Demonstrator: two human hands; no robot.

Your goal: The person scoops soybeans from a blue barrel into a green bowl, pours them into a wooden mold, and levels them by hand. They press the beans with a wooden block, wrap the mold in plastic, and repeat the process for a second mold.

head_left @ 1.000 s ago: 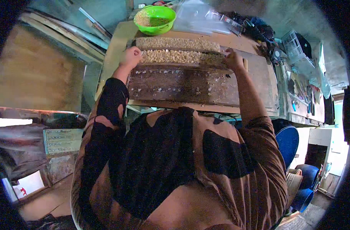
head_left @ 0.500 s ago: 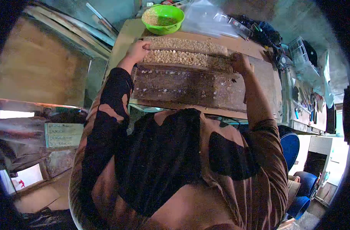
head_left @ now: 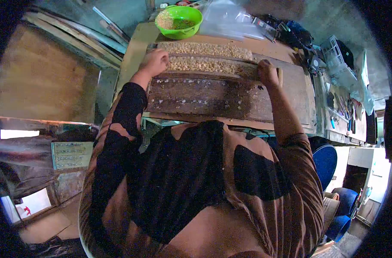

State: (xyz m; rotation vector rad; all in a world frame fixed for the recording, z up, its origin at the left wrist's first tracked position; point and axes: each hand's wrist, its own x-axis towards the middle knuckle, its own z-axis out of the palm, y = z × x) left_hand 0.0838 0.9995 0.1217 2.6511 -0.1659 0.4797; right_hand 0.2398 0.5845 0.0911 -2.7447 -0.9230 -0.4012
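Note:
Two long strips covered with pale, grainy pieces lie across the table; the rear strip [head_left: 204, 49] is beyond the front strip [head_left: 204, 65]. My left hand [head_left: 155, 62] is closed at the left end of the front strip, fingers curled; what it grips is hidden. At the right end, my right hand [head_left: 267, 71] is closed on something I cannot make out, close to a thin wooden edge. Nearer to me lies a dark wooden board [head_left: 196, 96] with rows of whitish spots and scattered bits.
A green basin [head_left: 179, 22] with grains stands at the table's back left, beside clear plastic sheeting [head_left: 232, 19]. Dark tools and cables lie at the back right near a white crate [head_left: 338, 58]. Long planks [head_left: 75, 36] lean at the left.
My left hand has shifted slightly down and its knuckles have turned. The front strip's left end is now more covered by it. The view has shifted a little.

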